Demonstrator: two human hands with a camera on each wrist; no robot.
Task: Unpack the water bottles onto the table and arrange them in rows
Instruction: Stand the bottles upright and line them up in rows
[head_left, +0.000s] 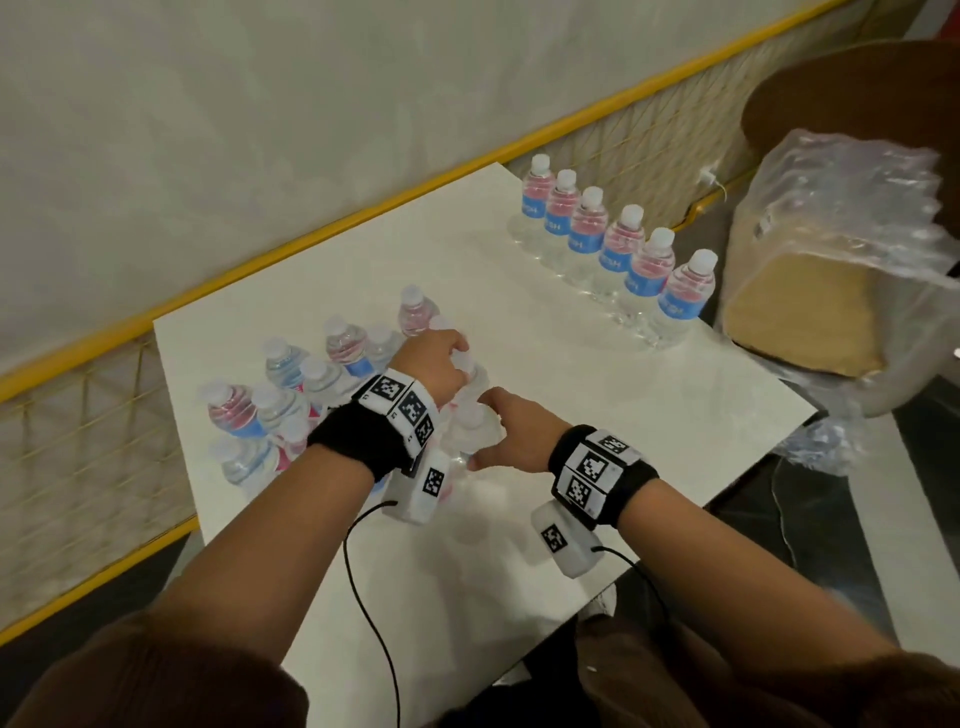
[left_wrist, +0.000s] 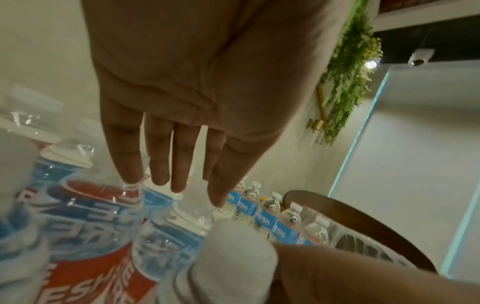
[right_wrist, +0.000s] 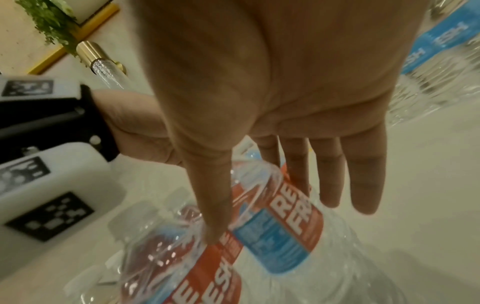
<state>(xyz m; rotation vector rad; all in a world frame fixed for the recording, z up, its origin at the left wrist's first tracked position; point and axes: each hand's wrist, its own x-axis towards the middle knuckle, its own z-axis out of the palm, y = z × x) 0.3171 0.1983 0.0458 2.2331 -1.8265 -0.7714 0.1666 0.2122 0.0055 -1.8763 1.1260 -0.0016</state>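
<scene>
Careful: your left hand (head_left: 434, 364) and right hand (head_left: 511, 436), fingers straight, crowd the cluster (head_left: 291, 395); nudges topple bottles.

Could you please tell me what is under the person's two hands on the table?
Upright water bottles stand under the left hand and right hand, at the loose cluster's edge. How many bottles they cover is hidden.

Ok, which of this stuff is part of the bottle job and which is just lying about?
Job:
row of six bottles
loose cluster of bottles
table
left hand and right hand, both at the cluster
empty plastic wrap

Lying about:
chair
yellow railing
hanging plant
</scene>
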